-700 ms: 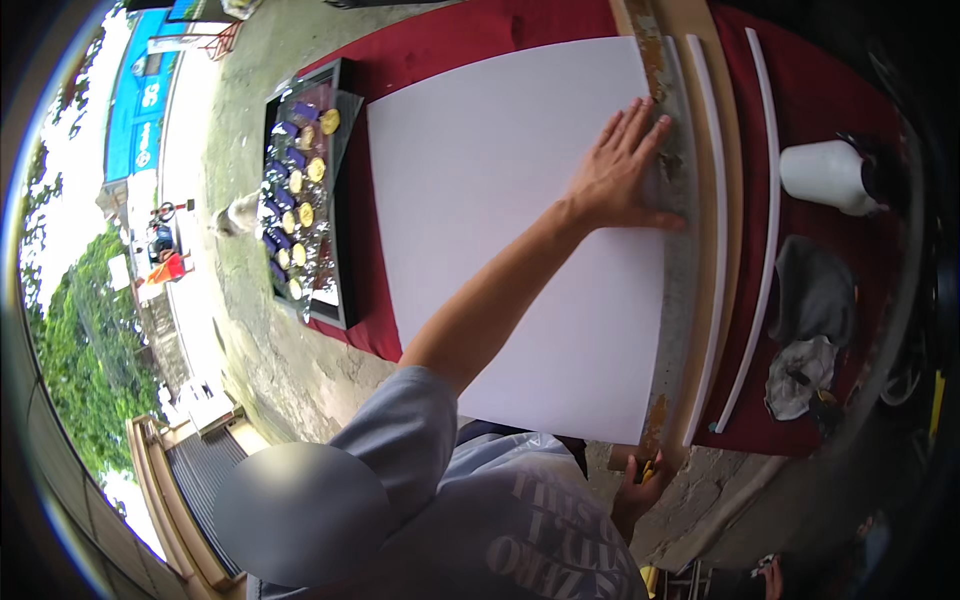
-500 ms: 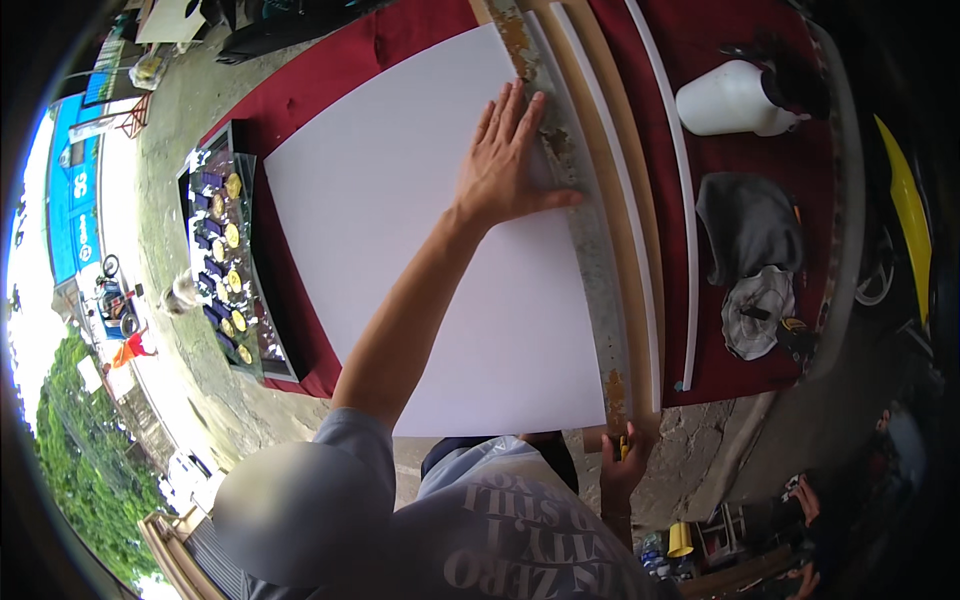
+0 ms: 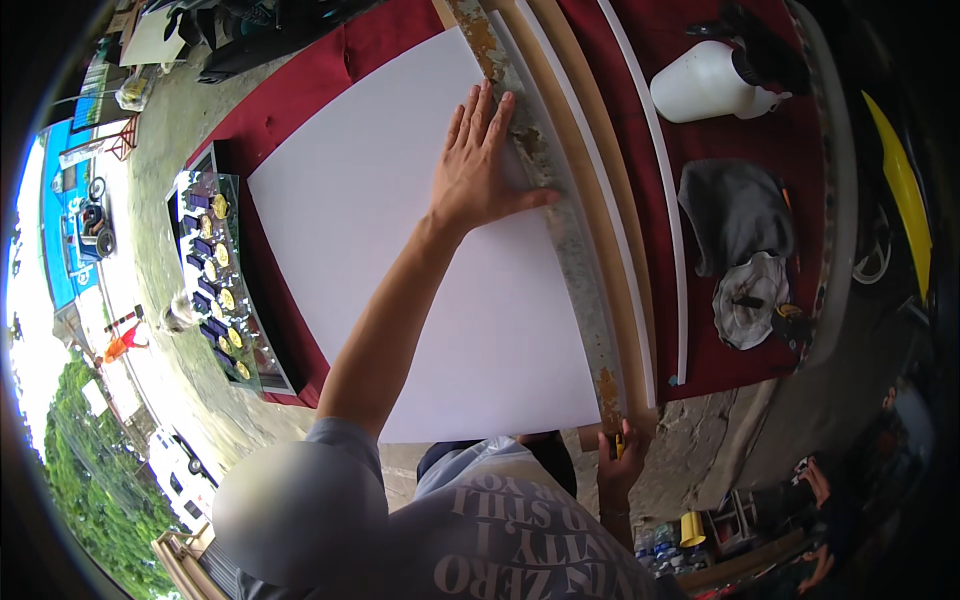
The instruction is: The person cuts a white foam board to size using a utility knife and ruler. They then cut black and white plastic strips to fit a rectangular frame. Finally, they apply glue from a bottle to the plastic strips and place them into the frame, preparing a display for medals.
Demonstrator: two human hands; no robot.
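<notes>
My left hand (image 3: 478, 165) lies open with fingers spread on a large white sheet (image 3: 330, 220). Its thumb and fingertips reach onto a long, worn metal straightedge (image 3: 575, 265) along the sheet's right side. At the near end of that straightedge, my right hand (image 3: 625, 462) is closed round a cutter knife (image 3: 620, 442) with a yellow body; its blade cannot be made out. Under the straightedge a brown board (image 3: 618, 300) shows, with a thin white strip (image 3: 600, 165) lying along it.
A red cloth (image 3: 300, 85) covers the table. To the right are another white strip (image 3: 655, 140), a white bottle (image 3: 700, 85), a grey cloth (image 3: 735, 210) and a crumpled pale wrapper (image 3: 745, 300). A glass-topped frame with gold medals (image 3: 222, 260) stands at the left edge.
The view has shifted slightly, so the table things sit a little further left. Both hands keep their places on the straightedge and the knife.
</notes>
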